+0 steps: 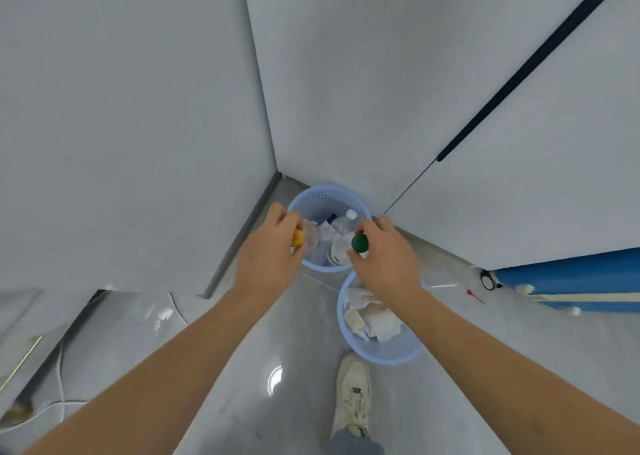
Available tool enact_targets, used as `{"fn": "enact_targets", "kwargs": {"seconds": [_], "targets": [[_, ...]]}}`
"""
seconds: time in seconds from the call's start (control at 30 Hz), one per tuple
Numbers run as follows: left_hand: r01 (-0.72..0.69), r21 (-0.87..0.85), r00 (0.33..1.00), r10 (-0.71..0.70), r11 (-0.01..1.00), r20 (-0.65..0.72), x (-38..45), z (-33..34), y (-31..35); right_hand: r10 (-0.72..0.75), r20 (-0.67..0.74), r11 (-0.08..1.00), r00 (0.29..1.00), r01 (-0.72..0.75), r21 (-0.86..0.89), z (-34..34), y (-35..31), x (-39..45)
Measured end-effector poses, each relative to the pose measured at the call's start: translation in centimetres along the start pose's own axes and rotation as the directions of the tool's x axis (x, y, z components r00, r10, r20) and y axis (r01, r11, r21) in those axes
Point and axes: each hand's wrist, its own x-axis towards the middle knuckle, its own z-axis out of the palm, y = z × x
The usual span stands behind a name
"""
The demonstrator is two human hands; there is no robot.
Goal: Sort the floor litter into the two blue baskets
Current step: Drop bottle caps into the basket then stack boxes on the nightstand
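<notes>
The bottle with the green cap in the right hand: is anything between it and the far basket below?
Nothing visible blocks it. The right hand holds the green-capped bottle directly over the open far basket, which already holds bottles. The left hand holds a yellow-capped bottle at the opposite rim.

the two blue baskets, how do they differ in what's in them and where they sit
The far basket sits in the wall corner and holds clear plastic bottles; the near basket stands by the shoe and holds crumpled paper. Both hands hover over the far one. Both are light blue and round.
</notes>
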Motion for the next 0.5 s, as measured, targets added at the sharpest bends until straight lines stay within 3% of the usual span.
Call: {"fn": "enact_targets", "kwargs": {"seconds": [0.3, 0.5], "targets": [[-0.002, 0.137, 0.998, -0.007, 0.991, 0.066, 10.2, 12.0, -4.3, -0.032, 0.127, 0.991, 0.991, 0.048, -0.125, 8.0, 7.0, 9.8], [0.044, 0.179, 0.976, -0.081, 0.983, 0.203, 11.8, 17.5, -7.1, -0.182, 0.168, 0.974, 0.969, 0.201, -0.102, 12.4, 6.8, 11.0]]}}
